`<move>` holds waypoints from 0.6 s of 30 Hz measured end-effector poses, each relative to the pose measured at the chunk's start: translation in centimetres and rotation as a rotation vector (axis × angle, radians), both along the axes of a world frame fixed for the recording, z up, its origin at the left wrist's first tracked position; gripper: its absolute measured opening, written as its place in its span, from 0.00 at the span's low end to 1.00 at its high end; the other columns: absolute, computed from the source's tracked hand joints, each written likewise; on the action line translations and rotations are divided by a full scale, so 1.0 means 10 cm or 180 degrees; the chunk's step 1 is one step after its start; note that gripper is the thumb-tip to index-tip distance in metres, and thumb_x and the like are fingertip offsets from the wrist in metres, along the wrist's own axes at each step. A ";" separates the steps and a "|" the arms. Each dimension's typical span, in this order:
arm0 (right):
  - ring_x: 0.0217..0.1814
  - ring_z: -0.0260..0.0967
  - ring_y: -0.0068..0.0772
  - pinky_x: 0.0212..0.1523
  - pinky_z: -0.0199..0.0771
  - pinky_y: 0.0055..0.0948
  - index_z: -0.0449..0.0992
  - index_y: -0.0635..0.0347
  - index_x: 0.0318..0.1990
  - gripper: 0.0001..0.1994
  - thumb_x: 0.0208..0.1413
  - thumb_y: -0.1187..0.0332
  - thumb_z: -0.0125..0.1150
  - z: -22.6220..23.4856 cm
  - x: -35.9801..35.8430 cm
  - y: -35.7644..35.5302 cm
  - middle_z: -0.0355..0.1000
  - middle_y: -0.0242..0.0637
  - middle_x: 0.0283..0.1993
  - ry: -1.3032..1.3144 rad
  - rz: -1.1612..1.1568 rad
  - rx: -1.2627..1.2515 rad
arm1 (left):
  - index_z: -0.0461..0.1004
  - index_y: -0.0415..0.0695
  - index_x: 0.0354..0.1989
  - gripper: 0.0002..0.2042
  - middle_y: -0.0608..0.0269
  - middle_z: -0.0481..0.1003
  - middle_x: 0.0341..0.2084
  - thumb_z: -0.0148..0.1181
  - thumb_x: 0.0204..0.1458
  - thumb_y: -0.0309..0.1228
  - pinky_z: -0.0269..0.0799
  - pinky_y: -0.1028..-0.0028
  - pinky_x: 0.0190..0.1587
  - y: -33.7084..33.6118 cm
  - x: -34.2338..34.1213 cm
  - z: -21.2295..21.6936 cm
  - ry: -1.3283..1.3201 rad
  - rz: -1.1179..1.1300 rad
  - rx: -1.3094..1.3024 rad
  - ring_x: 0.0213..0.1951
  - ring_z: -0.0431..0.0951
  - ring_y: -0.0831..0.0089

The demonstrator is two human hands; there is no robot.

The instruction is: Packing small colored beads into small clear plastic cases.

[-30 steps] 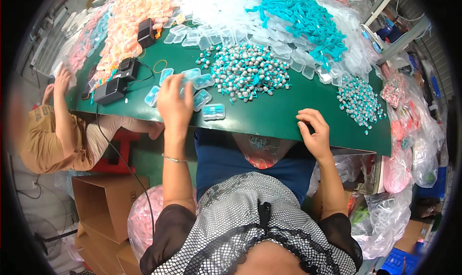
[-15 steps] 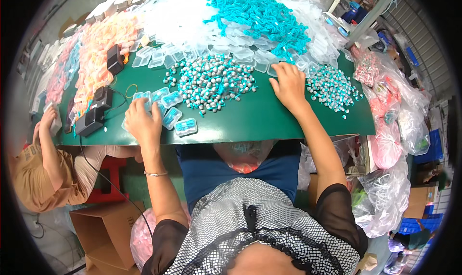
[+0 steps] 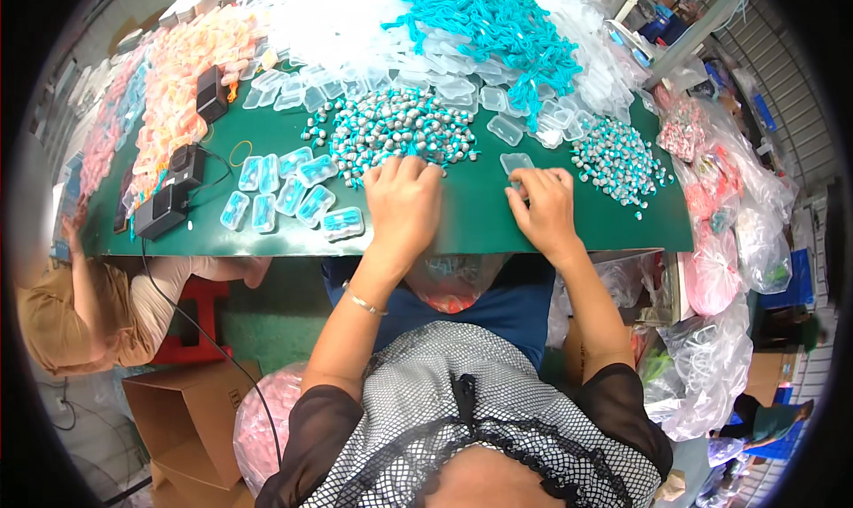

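Observation:
My left hand (image 3: 402, 202), fingers curled down, is at the near edge of a pile of small grey-and-teal earplugs (image 3: 395, 130). Its fingertips are hidden, so what they grip does not show. My right hand (image 3: 544, 208) pinches a small clear plastic case (image 3: 516, 162) just above the green table. Left of my left hand lie several closed clear cases (image 3: 291, 195) with teal pieces inside. A smaller pile of earplugs (image 3: 617, 162) lies to the right of my right hand.
Teal cords (image 3: 498, 28) are heaped at the back over many clear cases (image 3: 444, 73). Black boxes (image 3: 162, 210) with a cable and peach-coloured pieces (image 3: 182, 91) lie on the left. Another person (image 3: 84, 317) sits at far left. Bagged goods (image 3: 702, 188) stand at right.
My left hand has moved right from the filled cases to the earplug pile. My right hand has drawn back toward me with a clear case from the back heap.

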State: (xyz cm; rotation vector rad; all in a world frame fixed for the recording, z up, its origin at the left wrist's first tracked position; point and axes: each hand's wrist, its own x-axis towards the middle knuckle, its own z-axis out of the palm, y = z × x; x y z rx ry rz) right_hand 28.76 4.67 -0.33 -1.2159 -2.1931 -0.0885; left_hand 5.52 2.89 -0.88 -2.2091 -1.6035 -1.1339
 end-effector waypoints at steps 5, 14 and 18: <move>0.33 0.71 0.35 0.46 0.63 0.37 0.76 0.56 0.38 0.09 0.49 0.71 0.68 -0.05 -0.11 -0.19 0.72 0.31 0.28 0.0261 0.0049 -0.0124 | 0.77 0.49 0.26 0.06 0.66 0.71 0.28 0.67 0.42 0.32 0.59 0.61 0.42 0.18 0.20 -0.10 0.0533 0.0437 -0.0223 0.36 0.71 0.64; 0.39 0.73 0.40 0.43 0.66 0.40 0.78 0.54 0.37 0.06 0.50 0.70 0.65 0.01 0.44 0.09 0.74 0.34 0.33 0.0939 -0.0456 -0.0127 | 0.77 0.49 0.27 0.02 0.66 0.73 0.26 0.60 0.45 0.28 0.61 0.62 0.41 0.19 0.26 -0.17 0.0472 0.0213 0.0220 0.35 0.73 0.65; 0.40 0.73 0.38 0.44 0.64 0.41 0.79 0.52 0.37 0.07 0.49 0.69 0.66 -0.10 0.86 0.36 0.76 0.32 0.34 0.0389 -0.1120 0.0075 | 0.76 0.49 0.26 0.03 0.66 0.73 0.25 0.56 0.45 0.26 0.61 0.63 0.39 0.20 0.26 -0.17 0.0489 0.0202 0.0095 0.32 0.73 0.65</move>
